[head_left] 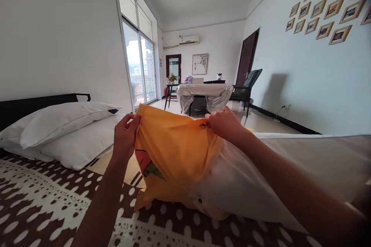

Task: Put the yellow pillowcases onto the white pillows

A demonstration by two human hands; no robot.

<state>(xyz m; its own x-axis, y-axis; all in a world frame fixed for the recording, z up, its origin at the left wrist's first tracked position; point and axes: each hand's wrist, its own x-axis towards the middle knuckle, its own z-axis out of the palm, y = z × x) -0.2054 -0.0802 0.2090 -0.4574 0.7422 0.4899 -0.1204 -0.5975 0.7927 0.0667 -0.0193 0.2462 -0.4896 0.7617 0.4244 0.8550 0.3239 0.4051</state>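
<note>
Held up in front of me is an orange pillowcase (174,142) with a carrot print near its left side. My left hand (124,135) pinches its upper left corner between thumb and fingers. Further right, my right hand (224,123) is closed on the upper edge of the same cloth, beside a small dark print. A white, soft, pillow-like piece (240,181) meets the orange cloth below my right forearm and stretches to the right. Whether it lies inside the pillowcase I cannot tell. The lower orange edge rests on the brown bedding.
Brown bedding with white dots (66,189) covers the bed under the cloth. White pillows (72,119) are stacked at the left by a black headboard (37,102). Beyond stand a plastic-covered table (205,89), a dark chair (246,88) and a glass door (142,65).
</note>
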